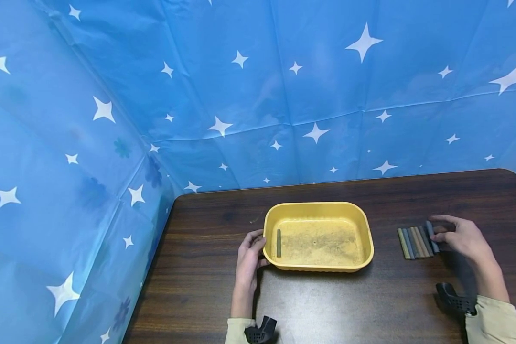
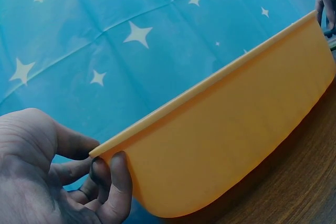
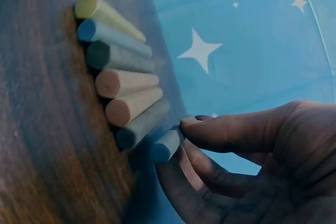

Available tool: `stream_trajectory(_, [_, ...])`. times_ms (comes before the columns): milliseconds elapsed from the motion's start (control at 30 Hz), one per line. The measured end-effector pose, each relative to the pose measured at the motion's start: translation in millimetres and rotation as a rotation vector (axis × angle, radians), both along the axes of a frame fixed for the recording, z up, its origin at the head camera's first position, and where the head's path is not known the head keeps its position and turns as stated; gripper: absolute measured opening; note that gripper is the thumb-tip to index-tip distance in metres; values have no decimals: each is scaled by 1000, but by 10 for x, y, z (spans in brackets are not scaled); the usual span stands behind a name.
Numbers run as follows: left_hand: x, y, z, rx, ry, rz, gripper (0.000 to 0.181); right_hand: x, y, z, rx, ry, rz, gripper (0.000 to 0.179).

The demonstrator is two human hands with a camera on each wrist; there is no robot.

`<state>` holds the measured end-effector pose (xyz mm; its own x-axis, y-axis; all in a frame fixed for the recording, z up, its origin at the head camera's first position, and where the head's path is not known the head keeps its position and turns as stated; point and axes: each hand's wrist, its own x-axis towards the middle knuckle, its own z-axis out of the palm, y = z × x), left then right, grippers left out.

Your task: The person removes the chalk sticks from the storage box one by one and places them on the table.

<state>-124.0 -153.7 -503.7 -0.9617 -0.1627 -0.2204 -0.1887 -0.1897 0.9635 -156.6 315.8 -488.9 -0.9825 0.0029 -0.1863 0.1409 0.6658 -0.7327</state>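
Note:
My right hand (image 1: pixel 466 239) pinches a blue chalk stick (image 3: pixel 166 149) between thumb and fingers. This stick lies slightly apart from the end of a row of chalk sticks (image 1: pixel 415 242). In the right wrist view the row runs from a yellow stick (image 3: pixel 107 13) through a blue stick (image 3: pixel 113 36) and a dark one to two peach sticks (image 3: pixel 131 82) and a dark grey one. My left hand (image 1: pixel 248 260) grips the left rim of a yellow plastic basin (image 1: pixel 318 267), fingertips against its outer wall. Inside the basin, near its left end, lies a dark greenish chalk stick (image 1: pixel 278 243).
The dark wood table (image 1: pixel 206 267) carries everything, with the basin left of the chalk row. A blue star-patterned sheet (image 1: pixel 275 95) hangs behind and along the left side. Dark smudges mark the basin floor. Each wrist wears a black camera mount (image 1: pixel 261 330).

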Motion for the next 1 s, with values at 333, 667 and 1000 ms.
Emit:
stream_trajectory(333, [11, -3, -9, -2, 1, 3, 38, -12, -15, -7, 71, -7, 48, 46])
stream_trajectory(667, [4, 1, -5, 4, 3, 1, 38, -3, -45, 19, 122, 24, 8, 38])
stream_trajectory(1000, [-12, 0, -24, -12, 0, 2, 38, 45, -138, 95, 138, 121, -109, 34])
